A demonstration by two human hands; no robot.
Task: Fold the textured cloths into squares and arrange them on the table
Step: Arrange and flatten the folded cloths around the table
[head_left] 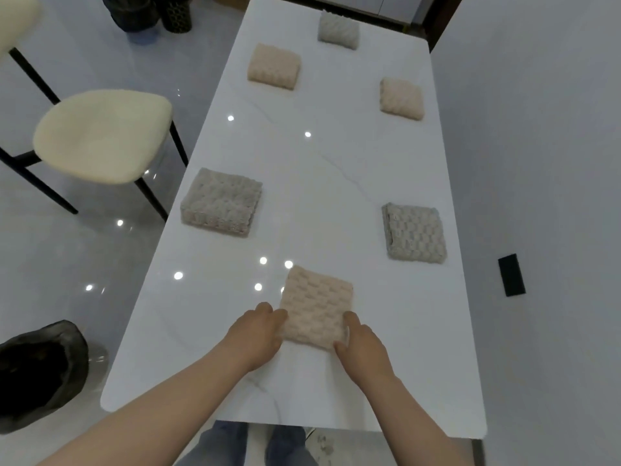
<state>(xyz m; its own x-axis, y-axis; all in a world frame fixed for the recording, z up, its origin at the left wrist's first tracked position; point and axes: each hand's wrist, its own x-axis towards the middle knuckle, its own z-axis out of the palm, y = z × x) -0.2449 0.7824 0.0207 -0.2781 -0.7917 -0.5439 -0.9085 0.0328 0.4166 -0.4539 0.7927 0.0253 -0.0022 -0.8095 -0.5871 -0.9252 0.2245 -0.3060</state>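
Observation:
A pink textured cloth (316, 306), folded into a square, lies on the white marble table (302, 391) close to its near end. My left hand (258, 334) grips its left edge and my right hand (361, 344) grips its near right corner, fingers curled round the cloth. Further along the table lie several other folded squares: a grey-beige one (221, 201) at the left edge, a grey one (415, 233) at the right, a pink one (274, 66) further left, a pink one (401, 98) further right, and a pale grey one (337, 30) at the far end.
A cream-seated chair (104, 134) stands left of the table. A dark bag (37, 371) sits on the floor at the near left, dark containers (148, 11) at the far left. A black flat object (511, 274) lies on the floor to the right.

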